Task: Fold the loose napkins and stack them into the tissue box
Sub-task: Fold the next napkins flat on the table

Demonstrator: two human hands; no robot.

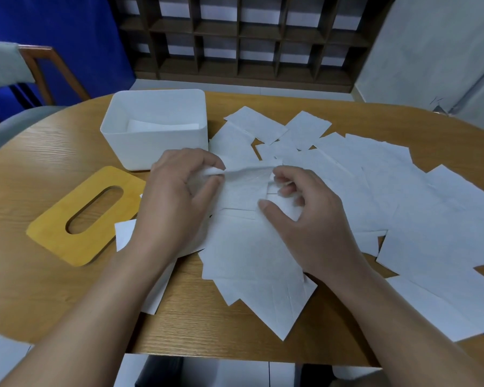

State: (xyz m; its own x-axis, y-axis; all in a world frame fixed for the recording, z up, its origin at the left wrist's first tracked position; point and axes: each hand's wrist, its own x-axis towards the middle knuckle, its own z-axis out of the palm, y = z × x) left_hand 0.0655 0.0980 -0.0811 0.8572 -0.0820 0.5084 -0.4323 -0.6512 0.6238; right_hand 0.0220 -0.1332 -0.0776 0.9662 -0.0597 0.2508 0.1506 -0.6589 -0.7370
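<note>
Both forearms reach in from the near edge of the wooden table (53,163), and the two hands meet over one napkin (245,185) at the middle of the spread. The left hand (176,196) arches over the napkin's left end, with fingers curled and thumb and forefinger pinching a bunched corner. The right hand (299,216) curls at the right end, its thumb pressed on the paper and its fingertips nipping the edge. No writing or label can be read anywhere. The loose napkins (389,196) lie overlapping across the middle and right of the table, under and around the hands. The white tissue box (154,148) stands open just beyond the left hand, some folded napkins in its bottom. Its wooden slotted lid (76,236) lies flat to the left, close to the left wrist. Behind the table stand a chair (39,71) and a dark lattice shelf (246,37).
</note>
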